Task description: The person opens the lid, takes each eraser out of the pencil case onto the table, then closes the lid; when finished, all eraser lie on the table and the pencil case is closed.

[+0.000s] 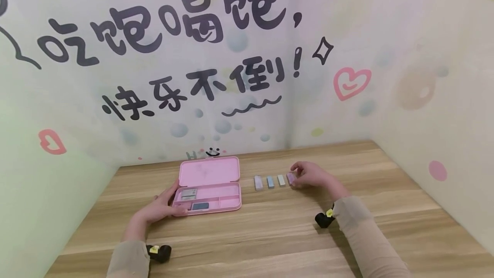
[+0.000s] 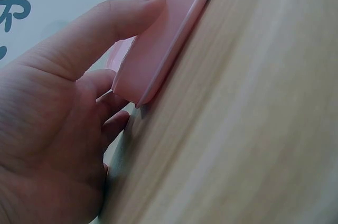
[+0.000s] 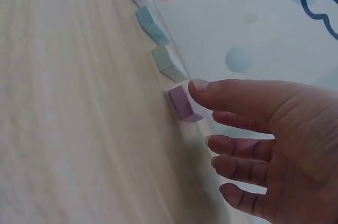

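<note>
A pink pencil case lies with its lid raised towards the wall. My left hand holds its left end; in the left wrist view the thumb lies over the front wall and the other fingers go round the end. Inside are a greyish block and a dark blue one in separate compartments. At the right end of a row of small eraser-like blocks, my right hand is at a purple eraser. Its thumb tip is right at the eraser's top edge, the other fingers spread apart.
Left of the purple eraser stand a whitish block, a light blue block and a pale lilac block, spaced apart. All lie on a wooden table, with a printed wall behind and walls at both sides.
</note>
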`<state>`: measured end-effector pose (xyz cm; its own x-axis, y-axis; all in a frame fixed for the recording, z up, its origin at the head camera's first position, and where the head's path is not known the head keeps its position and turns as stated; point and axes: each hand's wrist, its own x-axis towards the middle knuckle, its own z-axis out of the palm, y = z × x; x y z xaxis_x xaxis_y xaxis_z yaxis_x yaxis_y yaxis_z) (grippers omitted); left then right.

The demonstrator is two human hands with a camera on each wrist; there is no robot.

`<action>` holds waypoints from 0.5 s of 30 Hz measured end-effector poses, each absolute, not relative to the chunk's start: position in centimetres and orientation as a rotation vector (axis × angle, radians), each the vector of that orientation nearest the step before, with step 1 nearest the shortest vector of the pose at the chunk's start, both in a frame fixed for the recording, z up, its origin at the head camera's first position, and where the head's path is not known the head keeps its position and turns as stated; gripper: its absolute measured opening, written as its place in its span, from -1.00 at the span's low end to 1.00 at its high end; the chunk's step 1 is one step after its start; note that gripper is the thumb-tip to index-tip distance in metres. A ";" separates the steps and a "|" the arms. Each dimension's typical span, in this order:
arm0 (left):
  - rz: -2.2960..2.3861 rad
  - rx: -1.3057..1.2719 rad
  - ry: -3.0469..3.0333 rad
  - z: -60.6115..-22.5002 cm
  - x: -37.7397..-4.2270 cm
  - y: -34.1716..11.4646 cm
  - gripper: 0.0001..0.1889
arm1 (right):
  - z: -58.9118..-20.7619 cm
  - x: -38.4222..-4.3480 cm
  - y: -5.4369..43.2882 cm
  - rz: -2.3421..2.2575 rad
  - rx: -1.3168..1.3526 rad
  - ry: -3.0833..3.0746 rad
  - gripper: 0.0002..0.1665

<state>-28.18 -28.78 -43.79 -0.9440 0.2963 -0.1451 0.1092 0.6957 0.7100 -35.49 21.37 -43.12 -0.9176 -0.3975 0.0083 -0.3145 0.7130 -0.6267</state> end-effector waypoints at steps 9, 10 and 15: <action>1.104 0.354 2.675 -43.7 -28.3 -29.0 0.19 | -40.1 -34.0 17.8 -0.920 -0.794 2.767 -0.47; 1.092 0.349 2.678 -43.7 -28.3 -29.0 0.19 | -40.0 -33.9 17.3 -0.910 -0.829 2.755 -0.48; 1.075 0.337 2.679 -43.9 -28.2 -29.0 0.19 | -39.9 -33.8 14.1 -0.824 -0.969 2.712 -0.57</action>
